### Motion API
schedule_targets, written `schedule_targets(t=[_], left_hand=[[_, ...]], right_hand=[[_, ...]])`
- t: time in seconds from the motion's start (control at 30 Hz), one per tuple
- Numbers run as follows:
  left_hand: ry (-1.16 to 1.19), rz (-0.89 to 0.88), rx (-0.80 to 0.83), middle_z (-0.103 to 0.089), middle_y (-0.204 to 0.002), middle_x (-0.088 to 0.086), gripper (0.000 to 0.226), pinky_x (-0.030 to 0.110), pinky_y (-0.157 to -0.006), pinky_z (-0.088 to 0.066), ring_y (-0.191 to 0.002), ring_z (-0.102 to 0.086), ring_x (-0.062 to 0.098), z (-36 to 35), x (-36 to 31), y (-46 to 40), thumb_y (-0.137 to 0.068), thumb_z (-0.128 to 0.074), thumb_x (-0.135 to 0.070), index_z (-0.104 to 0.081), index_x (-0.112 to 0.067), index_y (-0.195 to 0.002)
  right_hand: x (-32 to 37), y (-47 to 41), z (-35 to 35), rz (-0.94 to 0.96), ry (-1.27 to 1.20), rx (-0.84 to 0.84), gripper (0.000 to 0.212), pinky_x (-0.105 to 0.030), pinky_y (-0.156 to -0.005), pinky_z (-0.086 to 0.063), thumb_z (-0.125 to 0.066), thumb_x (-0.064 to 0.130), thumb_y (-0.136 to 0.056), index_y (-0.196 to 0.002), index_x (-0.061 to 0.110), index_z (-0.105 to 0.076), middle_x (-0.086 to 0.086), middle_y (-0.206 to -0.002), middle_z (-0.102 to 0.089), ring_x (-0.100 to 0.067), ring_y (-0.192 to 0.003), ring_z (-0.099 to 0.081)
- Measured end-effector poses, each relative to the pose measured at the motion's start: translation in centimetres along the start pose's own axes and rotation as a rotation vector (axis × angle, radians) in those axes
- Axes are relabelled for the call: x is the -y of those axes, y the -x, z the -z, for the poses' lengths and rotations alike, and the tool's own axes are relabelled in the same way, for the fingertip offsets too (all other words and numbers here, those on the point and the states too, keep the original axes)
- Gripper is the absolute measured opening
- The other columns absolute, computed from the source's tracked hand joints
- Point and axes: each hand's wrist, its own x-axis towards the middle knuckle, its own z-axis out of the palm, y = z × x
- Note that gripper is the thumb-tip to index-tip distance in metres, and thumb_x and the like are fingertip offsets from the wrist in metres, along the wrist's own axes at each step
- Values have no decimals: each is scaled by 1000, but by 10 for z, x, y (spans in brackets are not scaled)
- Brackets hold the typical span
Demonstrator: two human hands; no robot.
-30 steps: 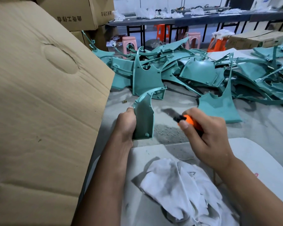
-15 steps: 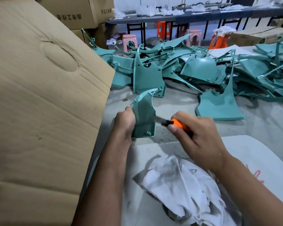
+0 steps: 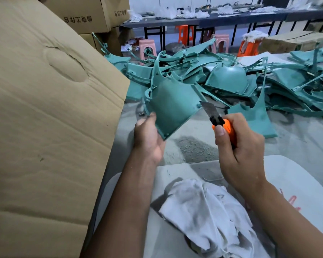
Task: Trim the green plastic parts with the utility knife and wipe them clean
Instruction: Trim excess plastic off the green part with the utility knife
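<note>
2 hands in view, both mine. Left hand [image 3: 147,140] grips the green plastic part [image 3: 171,107] at its lower left edge, fingers curled behind it, thumb on front; part held tilted above the grey floor [image 3: 296,146]. Right hand [image 3: 239,151] has fingers wrapped tight round the orange handle of the utility knife [image 3: 219,121], thumb pressed near the blade base. Blade tip sits just beside the part's right corner; contact cannot be told. White rag [image 3: 209,215] lies below the part, on a pale board [image 3: 295,175]. Pile of green parts [image 3: 250,79] behind the part. Cardboard box [image 3: 45,118] left of it.
</note>
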Motion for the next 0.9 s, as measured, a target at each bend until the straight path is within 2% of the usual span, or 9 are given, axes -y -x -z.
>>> schedule_targets(t=[0.07, 0.13, 0.2, 0.23, 0.4, 0.6, 0.7, 0.83, 0.9], left_hand=[[81, 23, 116, -69, -122, 22, 30, 50, -95, -56, -105, -70, 32, -6, 3, 6, -103, -43, 3, -58, 0, -129], [115, 39, 171, -71, -106, 20, 27, 38, -74, -63, -82, -74, 24, -10, 6, 8, -98, -48, 10, -59, 0, -120], [121, 70, 148, -67, -89, 15, 26, 22, -53, -56, -61, -70, 14, -14, 6, 12, -94, -53, 14, -56, 1, -116], [125, 84, 130, -67, -85, 13, 26, 19, -50, -53, -58, -69, 12, -15, 5, 13, -92, -56, 15, -57, 1, -114], [150, 46, 127, -70, -108, 21, 34, 28, -64, -62, -79, -73, 24, -14, -3, 15, -88, -54, 19, -61, 5, -118], [88, -27, 90, -68, -122, 25, 42, 30, -62, -62, -85, -73, 27, -10, -11, 15, -88, -58, 16, -57, 10, -130], [100, 4, 89, -69, -121, 24, 45, 30, -60, -61, -88, -73, 28, -10, -12, 14, -88, -58, 17, -55, 10, -133], [79, 35, 110, -72, -116, 20, 45, 29, -60, -61, -82, -76, 24, -6, -12, 13, -87, -57, 17, -56, 9, -132], [65, 31, 97, -72, -115, 20, 45, 29, -60, -61, -82, -76, 24, -6, -10, 13, -86, -58, 18, -57, 8, -131]], right_hand=[[-2, -1, 2, 31, 38, 62, 18, -24, -53, -34, -48, 32, -106, -97, 17, -54, 7, -64, -45, -10, -57, -45], [-5, -2, 2, 41, 83, 150, 18, -32, -54, -37, -51, 33, -104, -95, 17, -55, 10, -64, -44, -10, -57, -43], [-7, -2, 1, 35, 108, 222, 20, -41, -53, -39, -53, 35, -103, -93, 18, -56, 10, -64, -47, -15, -56, -44], [-7, -2, 1, 34, 115, 241, 21, -42, -53, -39, -52, 37, -102, -93, 18, -56, 10, -63, -48, -16, -56, -44], [-9, -3, 2, 0, 224, 273, 25, -43, -52, -38, -47, 41, -102, -91, 19, -51, 8, -58, -46, -24, -52, -44], [-12, -3, 4, 37, 194, 271, 30, -41, -51, -36, -45, 39, -105, -91, 16, -56, 8, -57, -44, -21, -51, -41], [-12, -3, 2, 42, 237, 269, 32, -39, -49, -33, -44, 39, -106, -84, 16, -51, 7, -57, -42, -21, -50, -40], [-24, -10, 5, -111, 310, 51, 33, -25, -45, -22, -50, 26, -108, -78, 20, -40, 14, -55, -36, -7, -45, -36], [-33, -15, 12, -240, 376, -19, 35, -25, -46, -20, -50, 27, -108, -76, 18, -39, 11, -55, -37, -9, -46, -35]])
